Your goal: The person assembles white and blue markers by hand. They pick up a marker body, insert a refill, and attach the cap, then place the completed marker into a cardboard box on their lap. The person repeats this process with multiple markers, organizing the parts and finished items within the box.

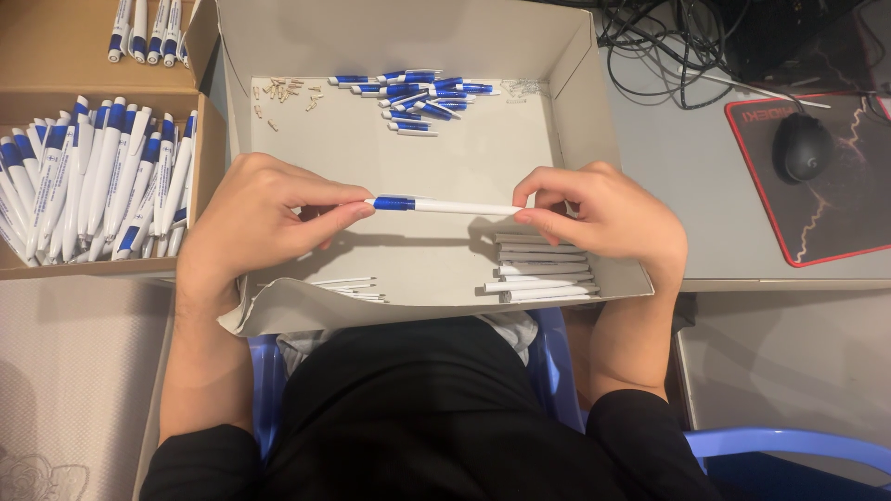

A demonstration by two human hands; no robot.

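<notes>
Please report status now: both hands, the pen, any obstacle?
Left hand pinches pen at blue end. Right hand pinches white end. Pen level over box. Nothing in the way.

Counts: 1 pen (445, 205) in hand, 2 cardboard boxes (575, 121) (209, 148), 1 mouse (803, 146), 1 mouse pad (835, 232). About 6 white barrels (543, 269) near right. Left box pens (93, 186): too many to count.

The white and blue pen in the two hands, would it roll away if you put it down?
Probably: the pen looks round and slim, so it could roll on the flat box floor. It seems stiff, staying straight while the left hand and right hand pinch only its ends. It is likely light.
</notes>
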